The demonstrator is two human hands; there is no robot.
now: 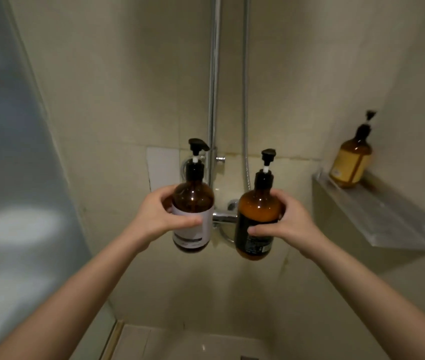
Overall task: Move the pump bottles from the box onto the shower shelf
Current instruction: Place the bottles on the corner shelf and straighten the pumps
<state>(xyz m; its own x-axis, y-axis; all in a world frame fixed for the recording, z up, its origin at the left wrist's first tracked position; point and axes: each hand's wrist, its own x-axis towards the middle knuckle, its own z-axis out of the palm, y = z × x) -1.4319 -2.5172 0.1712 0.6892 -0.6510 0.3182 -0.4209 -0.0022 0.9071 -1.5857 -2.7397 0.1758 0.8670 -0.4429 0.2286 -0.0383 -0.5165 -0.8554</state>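
My left hand [158,216] grips an amber pump bottle with a white label [193,203], held upright in the air in front of the shower wall. My right hand [288,222] grips a second amber pump bottle with a dark label [256,216], also upright and a little lower. The two bottles are side by side and apart. To the right, a clear shower shelf [377,216] is fixed to the wall. A third amber pump bottle with a yellow label [351,162] stands at the shelf's far end. The box is out of view.
A chrome shower riser pipe [214,87] and hose [245,87] run up the tiled wall behind the bottles, with the mixer tap [225,216] between them. A frosted glass screen [11,178] stands at the left. The shower floor [193,344] shows below.
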